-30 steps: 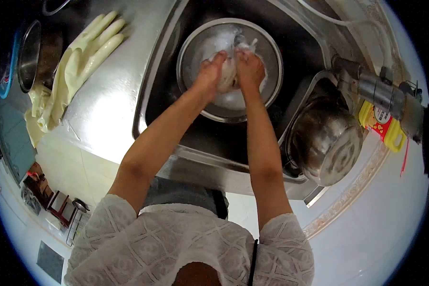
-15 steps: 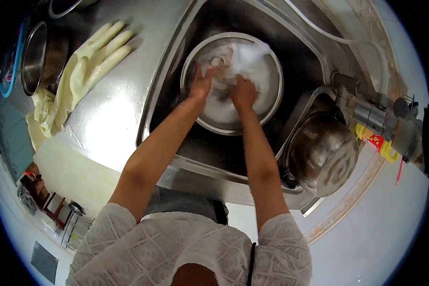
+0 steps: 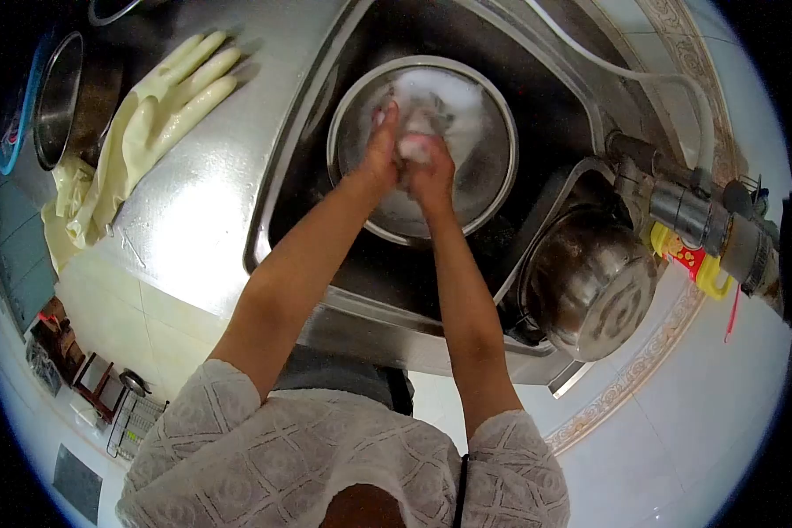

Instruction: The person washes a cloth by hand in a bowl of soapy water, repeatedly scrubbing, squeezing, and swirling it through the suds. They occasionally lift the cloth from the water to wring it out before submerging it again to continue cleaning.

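Note:
A round metal basin (image 3: 493,189) of sudsy water stands in the steel sink (image 3: 387,299). Over the basin, both hands press together round a soapy, light-coloured cloth (image 3: 421,119), which is partly covered by foam and fingers. My left hand (image 3: 381,150) is on the left side of the cloth, its fingers pointing up and pressed against it. On the right, my right hand (image 3: 431,172) is closed on the cloth, with whitish suds over its fingers. White foam (image 3: 453,92) floats beyond the hands.
Pale yellow rubber gloves (image 3: 150,123) lie on the steel counter left of the sink, near a metal pot (image 3: 60,101). To the right, a metal bowl (image 3: 590,282) leans upside down near the tap (image 3: 686,216). A white hose (image 3: 625,75) curves behind the sink.
My right hand has moved left, closer to my left hand, and its fingers have closed on the cloth. The foam has spread toward the far rim. The view has shifted slightly.

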`<state>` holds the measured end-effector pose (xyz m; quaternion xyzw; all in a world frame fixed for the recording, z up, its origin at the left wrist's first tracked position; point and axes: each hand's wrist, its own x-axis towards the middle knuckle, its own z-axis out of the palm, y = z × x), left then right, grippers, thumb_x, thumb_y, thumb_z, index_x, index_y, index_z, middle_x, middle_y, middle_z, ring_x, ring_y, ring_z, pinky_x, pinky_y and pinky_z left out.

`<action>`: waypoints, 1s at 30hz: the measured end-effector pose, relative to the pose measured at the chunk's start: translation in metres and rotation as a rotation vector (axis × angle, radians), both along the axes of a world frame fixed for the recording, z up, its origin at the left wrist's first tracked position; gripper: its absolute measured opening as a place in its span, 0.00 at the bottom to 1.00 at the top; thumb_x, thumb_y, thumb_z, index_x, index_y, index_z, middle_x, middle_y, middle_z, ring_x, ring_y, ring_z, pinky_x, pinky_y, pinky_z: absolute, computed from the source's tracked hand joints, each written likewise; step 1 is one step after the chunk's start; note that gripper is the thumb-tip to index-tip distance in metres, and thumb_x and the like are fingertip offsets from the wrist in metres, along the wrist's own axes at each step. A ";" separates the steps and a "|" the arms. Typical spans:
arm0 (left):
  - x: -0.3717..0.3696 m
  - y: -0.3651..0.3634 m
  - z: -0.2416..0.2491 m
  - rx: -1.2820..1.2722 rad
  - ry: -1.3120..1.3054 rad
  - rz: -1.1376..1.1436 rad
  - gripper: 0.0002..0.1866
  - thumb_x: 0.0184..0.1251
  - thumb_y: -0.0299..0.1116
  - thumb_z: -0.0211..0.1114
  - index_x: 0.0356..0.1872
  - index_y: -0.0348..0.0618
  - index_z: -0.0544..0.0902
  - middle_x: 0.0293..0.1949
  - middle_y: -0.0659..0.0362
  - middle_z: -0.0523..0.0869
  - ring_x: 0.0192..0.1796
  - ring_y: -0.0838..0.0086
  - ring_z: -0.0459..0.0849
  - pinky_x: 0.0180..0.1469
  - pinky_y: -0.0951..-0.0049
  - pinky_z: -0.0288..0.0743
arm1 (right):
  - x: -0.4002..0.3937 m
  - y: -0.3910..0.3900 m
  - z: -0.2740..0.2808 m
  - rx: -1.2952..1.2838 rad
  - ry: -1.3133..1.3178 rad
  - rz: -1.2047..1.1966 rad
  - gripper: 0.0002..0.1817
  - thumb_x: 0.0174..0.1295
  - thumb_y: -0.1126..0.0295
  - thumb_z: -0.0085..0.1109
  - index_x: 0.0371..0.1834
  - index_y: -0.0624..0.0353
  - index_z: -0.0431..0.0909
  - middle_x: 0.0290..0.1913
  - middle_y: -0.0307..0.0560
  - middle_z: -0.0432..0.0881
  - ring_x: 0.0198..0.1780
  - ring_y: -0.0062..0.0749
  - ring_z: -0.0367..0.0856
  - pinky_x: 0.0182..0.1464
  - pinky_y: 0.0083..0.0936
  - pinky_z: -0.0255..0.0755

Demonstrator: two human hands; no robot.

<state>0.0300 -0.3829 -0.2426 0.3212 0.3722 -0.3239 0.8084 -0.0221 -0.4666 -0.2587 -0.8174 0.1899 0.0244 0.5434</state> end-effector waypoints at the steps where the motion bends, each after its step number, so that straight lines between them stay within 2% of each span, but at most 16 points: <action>1: 0.002 0.005 -0.017 0.001 0.001 0.001 0.36 0.54 0.57 0.50 0.62 0.56 0.50 0.61 0.53 0.53 0.63 0.61 0.51 0.61 0.54 0.43 | -0.005 0.001 0.007 -0.037 -0.162 0.208 0.16 0.34 0.77 0.53 0.33 0.59 0.73 0.39 0.54 0.70 0.42 0.49 0.68 0.44 0.39 0.62; 3: 0.004 0.020 -0.061 -0.688 0.169 0.073 0.30 0.56 0.52 0.50 0.58 0.53 0.57 0.58 0.56 0.60 0.60 0.63 0.56 0.59 0.54 0.50 | -0.017 0.000 0.035 -0.132 -0.295 0.316 0.16 0.33 0.76 0.53 0.32 0.57 0.74 0.37 0.54 0.70 0.40 0.49 0.68 0.42 0.38 0.63; 4: 0.005 0.016 -0.039 -0.421 0.223 -0.007 0.25 0.57 0.49 0.51 0.52 0.48 0.64 0.50 0.57 0.69 0.52 0.64 0.66 0.54 0.58 0.59 | -0.020 0.001 0.047 -0.233 -0.434 0.421 0.16 0.32 0.75 0.52 0.31 0.55 0.74 0.36 0.54 0.69 0.39 0.49 0.68 0.41 0.37 0.63; 5: -0.002 0.011 -0.050 -0.422 0.224 -0.007 0.25 0.57 0.49 0.51 0.52 0.48 0.64 0.50 0.57 0.69 0.52 0.64 0.66 0.54 0.58 0.59 | -0.022 0.003 0.054 -0.234 -0.434 0.421 0.16 0.32 0.75 0.52 0.31 0.55 0.74 0.36 0.54 0.69 0.39 0.49 0.68 0.41 0.37 0.63; 7: -0.022 0.003 -0.069 -0.183 -0.614 -0.022 0.22 0.55 0.48 0.54 0.47 0.44 0.69 0.41 0.57 0.74 0.44 0.66 0.71 0.48 0.64 0.66 | -0.027 0.011 0.064 -0.281 -0.447 0.474 0.16 0.30 0.72 0.53 0.30 0.54 0.74 0.33 0.51 0.69 0.38 0.47 0.68 0.38 0.37 0.64; 8: -0.021 0.003 -0.068 -0.183 -0.616 -0.023 0.22 0.55 0.48 0.54 0.47 0.44 0.69 0.41 0.57 0.74 0.44 0.66 0.71 0.48 0.64 0.66 | -0.025 0.015 0.068 -0.319 -0.467 0.464 0.15 0.30 0.69 0.54 0.29 0.54 0.73 0.32 0.50 0.69 0.36 0.48 0.68 0.36 0.38 0.65; 11: -0.008 0.008 0.026 -0.238 -0.040 -0.109 0.24 0.59 0.44 0.50 0.52 0.39 0.63 0.50 0.54 0.69 0.51 0.67 0.69 0.50 0.67 0.65 | -0.015 0.017 0.070 -0.328 -0.457 0.335 0.16 0.30 0.69 0.55 0.29 0.54 0.73 0.30 0.49 0.69 0.33 0.47 0.69 0.34 0.38 0.65; 15: -0.016 0.001 0.016 0.094 -0.165 -0.116 0.26 0.57 0.47 0.53 0.51 0.39 0.63 0.48 0.54 0.70 0.50 0.69 0.69 0.50 0.67 0.66 | 0.005 0.014 0.060 -0.374 -0.458 0.191 0.14 0.34 0.70 0.53 0.28 0.59 0.73 0.27 0.53 0.72 0.28 0.48 0.70 0.31 0.34 0.65; 17: -0.021 0.002 -0.020 -0.040 -0.104 -0.085 0.29 0.55 0.49 0.55 0.52 0.40 0.63 0.47 0.53 0.70 0.51 0.68 0.69 0.50 0.68 0.66 | 0.018 0.003 0.051 -0.333 -0.101 -0.089 0.14 0.41 0.64 0.53 0.31 0.59 0.73 0.25 0.53 0.74 0.28 0.48 0.72 0.34 0.39 0.66; 18: -0.020 -0.003 -0.007 -0.040 -0.107 -0.083 0.29 0.55 0.49 0.55 0.52 0.40 0.63 0.47 0.53 0.70 0.51 0.68 0.69 0.50 0.68 0.66 | 0.024 -0.008 0.044 -0.332 -0.104 -0.088 0.14 0.41 0.64 0.53 0.31 0.59 0.73 0.25 0.53 0.74 0.28 0.48 0.72 0.34 0.39 0.66; 20: -0.018 -0.010 0.032 0.254 -0.019 -0.083 0.32 0.52 0.53 0.55 0.51 0.36 0.66 0.43 0.52 0.73 0.46 0.64 0.73 0.46 0.69 0.69 | 0.027 -0.031 0.028 -0.159 0.233 -0.099 0.14 0.48 0.63 0.49 0.32 0.62 0.73 0.24 0.55 0.75 0.29 0.49 0.73 0.35 0.38 0.66; 21: -0.016 -0.005 0.028 0.256 -0.018 -0.076 0.32 0.52 0.53 0.55 0.51 0.36 0.66 0.43 0.52 0.73 0.46 0.64 0.73 0.46 0.69 0.69 | 0.022 -0.036 0.021 -0.158 0.233 -0.092 0.14 0.48 0.63 0.49 0.32 0.62 0.73 0.24 0.55 0.75 0.29 0.49 0.73 0.35 0.38 0.66; 23: -0.007 0.006 0.011 0.532 -0.224 -0.429 0.32 0.54 0.53 0.54 0.54 0.41 0.62 0.51 0.52 0.68 0.54 0.64 0.66 0.54 0.66 0.61 | 0.011 -0.044 0.008 -0.531 0.245 0.054 0.14 0.50 0.63 0.46 0.34 0.61 0.74 0.32 0.55 0.76 0.35 0.46 0.74 0.37 0.40 0.66; 27: 0.011 0.025 -0.020 0.552 -0.442 -0.382 0.37 0.53 0.55 0.51 0.58 0.39 0.57 0.57 0.44 0.59 0.57 0.57 0.62 0.58 0.66 0.54 | -0.005 -0.039 -0.012 -0.699 0.368 0.067 0.18 0.50 0.62 0.47 0.43 0.59 0.71 0.45 0.53 0.71 0.46 0.46 0.69 0.41 0.42 0.65; 29: 0.008 0.027 -0.033 0.663 -0.551 -0.403 0.35 0.55 0.53 0.50 0.58 0.41 0.57 0.59 0.45 0.56 0.60 0.59 0.58 0.59 0.68 0.53 | -0.006 -0.027 -0.032 -0.979 0.143 0.030 0.26 0.49 0.60 0.49 0.53 0.57 0.64 0.54 0.54 0.63 0.54 0.46 0.62 0.46 0.41 0.64; 30: 0.003 0.026 -0.044 0.797 -0.624 -0.516 0.39 0.53 0.56 0.52 0.61 0.47 0.51 0.59 0.52 0.57 0.60 0.63 0.58 0.59 0.65 0.52 | -0.006 -0.015 -0.029 -0.976 0.148 0.029 0.26 0.49 0.60 0.49 0.53 0.57 0.64 0.54 0.54 0.63 0.54 0.46 0.62 0.46 0.41 0.64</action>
